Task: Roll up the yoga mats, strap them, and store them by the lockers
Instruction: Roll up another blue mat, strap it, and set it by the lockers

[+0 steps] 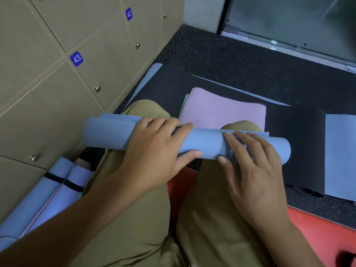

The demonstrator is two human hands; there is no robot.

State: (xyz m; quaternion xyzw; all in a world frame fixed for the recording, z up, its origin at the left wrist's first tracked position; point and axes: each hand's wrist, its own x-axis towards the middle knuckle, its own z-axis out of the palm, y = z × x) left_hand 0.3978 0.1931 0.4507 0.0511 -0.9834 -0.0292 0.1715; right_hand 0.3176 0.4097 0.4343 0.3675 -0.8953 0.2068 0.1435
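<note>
- head view: a blue rolled mat (107, 134) lies crosswise over the person's knees, its ends sticking out past both legs, the left end toward the lockers (48, 78).
- the left hand (154, 151) comes in from the lower left with the forearm slanting up; its fingers curl over the top of the roll and the thumb hooks under the near side, so it grips the roll near its middle.
- the right hand (252, 170) lies on the right part of the roll with fingers nearly straight and spread, flat against the mat surface, thumb pointing left along the near edge; it presses rather than grips.
- beyond the knees a pink mat (221, 110) lies flat on a black mat (296, 135) on the speckled floor (240, 60), with another blue mat (341, 157) at the right edge.
- at the lower left, beside the lockers, two rolled blue mats (38, 197) lie side by side, each bound with a dark strap (73, 185).
- a red mat (317, 234) lies under the person's legs.
</note>
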